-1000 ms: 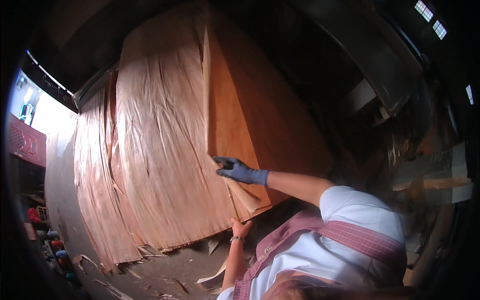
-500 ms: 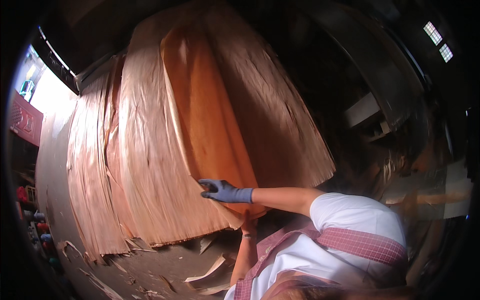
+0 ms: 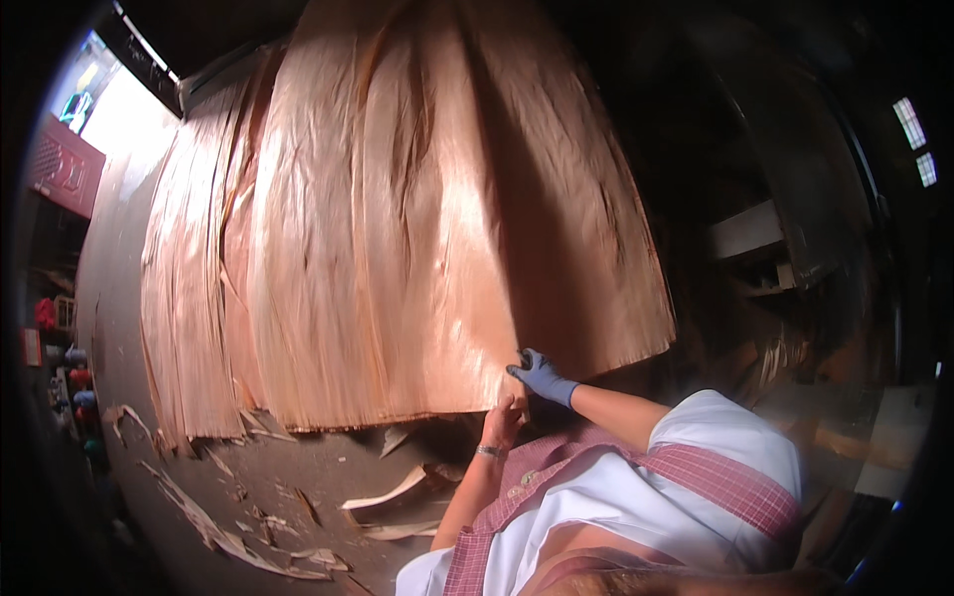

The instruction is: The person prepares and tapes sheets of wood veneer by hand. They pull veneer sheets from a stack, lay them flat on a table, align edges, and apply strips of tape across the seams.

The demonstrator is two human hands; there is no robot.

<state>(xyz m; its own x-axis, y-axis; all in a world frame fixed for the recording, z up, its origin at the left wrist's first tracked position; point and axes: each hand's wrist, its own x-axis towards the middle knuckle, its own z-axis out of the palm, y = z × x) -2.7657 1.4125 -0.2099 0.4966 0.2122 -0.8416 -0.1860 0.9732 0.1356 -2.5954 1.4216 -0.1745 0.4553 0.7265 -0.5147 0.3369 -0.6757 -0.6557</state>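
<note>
A wide, thin sheet of wood veneer [image 3: 442, 298] lies over the stack, pale and wrinkled. Its raised right edge throws a shadow over more veneer [image 3: 586, 268] to the right. My right hand [image 3: 542, 375], in a blue-grey glove with dark fingertips, pinches that edge near the front corner. Just below and left of it, my bare left hand [image 3: 505, 422] is closed at the sheet's front edge, a band around its wrist. Its fingers are partly hidden, but they appear to grip the veneer.
Veneer strips and scraps [image 3: 393, 497] litter the floor [image 3: 298, 462] in front of the stack. On the left stand a reddish panel [image 3: 68, 167] and a bright opening [image 3: 129, 109]. A pale block-like object [image 3: 745, 230] sits in the dark area at right.
The folded sheet has swung over to the right, and its orange face no longer shows. My right hand has moved right with the edge; my left hand has come into view beside it.
</note>
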